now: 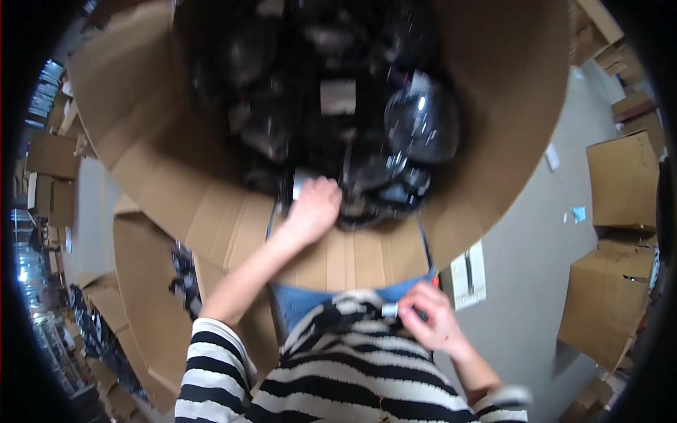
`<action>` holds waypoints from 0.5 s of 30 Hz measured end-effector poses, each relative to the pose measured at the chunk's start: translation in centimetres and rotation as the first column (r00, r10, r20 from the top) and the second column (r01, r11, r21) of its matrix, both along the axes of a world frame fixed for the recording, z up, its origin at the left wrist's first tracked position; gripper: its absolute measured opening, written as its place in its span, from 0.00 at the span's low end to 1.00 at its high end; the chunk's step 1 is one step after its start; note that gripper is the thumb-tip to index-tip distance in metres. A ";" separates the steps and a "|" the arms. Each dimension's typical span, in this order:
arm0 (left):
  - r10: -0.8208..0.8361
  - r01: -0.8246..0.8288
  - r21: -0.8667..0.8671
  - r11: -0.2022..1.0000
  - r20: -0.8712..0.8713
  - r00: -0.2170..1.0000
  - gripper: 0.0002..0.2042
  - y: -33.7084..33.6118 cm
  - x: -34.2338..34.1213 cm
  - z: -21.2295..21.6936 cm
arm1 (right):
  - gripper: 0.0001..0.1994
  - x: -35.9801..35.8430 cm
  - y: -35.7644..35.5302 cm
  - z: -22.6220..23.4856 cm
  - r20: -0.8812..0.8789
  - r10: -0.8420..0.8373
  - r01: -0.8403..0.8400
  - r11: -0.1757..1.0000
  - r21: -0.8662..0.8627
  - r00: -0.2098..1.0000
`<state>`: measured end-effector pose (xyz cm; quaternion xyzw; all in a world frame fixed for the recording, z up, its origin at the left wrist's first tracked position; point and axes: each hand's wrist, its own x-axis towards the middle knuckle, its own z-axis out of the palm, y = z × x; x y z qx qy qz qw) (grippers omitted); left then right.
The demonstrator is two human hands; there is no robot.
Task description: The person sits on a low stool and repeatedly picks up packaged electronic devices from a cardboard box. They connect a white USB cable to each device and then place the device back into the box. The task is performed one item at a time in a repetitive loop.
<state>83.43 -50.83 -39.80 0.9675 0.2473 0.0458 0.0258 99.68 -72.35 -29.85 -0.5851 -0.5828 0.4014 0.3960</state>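
Note:
A large open cardboard box (166,190) stands in front of me, with several dark things in shiny clear plastic bags (423,127) piled inside. Over its near edge reaches my left hand (314,208), fingers curled down at the front of the pile. A white patch, perhaps a label (301,182), shows beside those fingers; what they grip is hidden and blurred. At my waist, my right hand (431,317) is closed, thumb and finger pinched on a small pale piece (389,309). That piece is too small to name.
To the left stands another open carton (151,282) with black bagged things (185,278) beside it. On the right, cardboard boxes (606,303) stand on the grey floor (525,282). A flat white thing (469,275) and a blue scrap (578,214) lie there too.

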 end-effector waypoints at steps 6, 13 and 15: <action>0.013 0.047 0.125 0.991 -0.438 0.899 0.12 2.6 2.9 -6.4 | 0.05 0.2 -2.7 -1.0 0.000 -0.127 0.126 0.984 -0.128 0.992; -0.050 0.113 0.201 0.973 -0.294 0.954 0.11 3.4 1.5 -8.3 | 0.05 -1.0 -0.5 1.8 -0.001 -0.117 0.116 0.982 -0.148 0.993; -0.111 0.150 0.091 0.984 -0.341 0.933 0.10 2.6 1.3 -3.5 | 0.06 -0.8 -0.3 2.3 0.032 -0.120 0.124 0.980 -0.156 0.992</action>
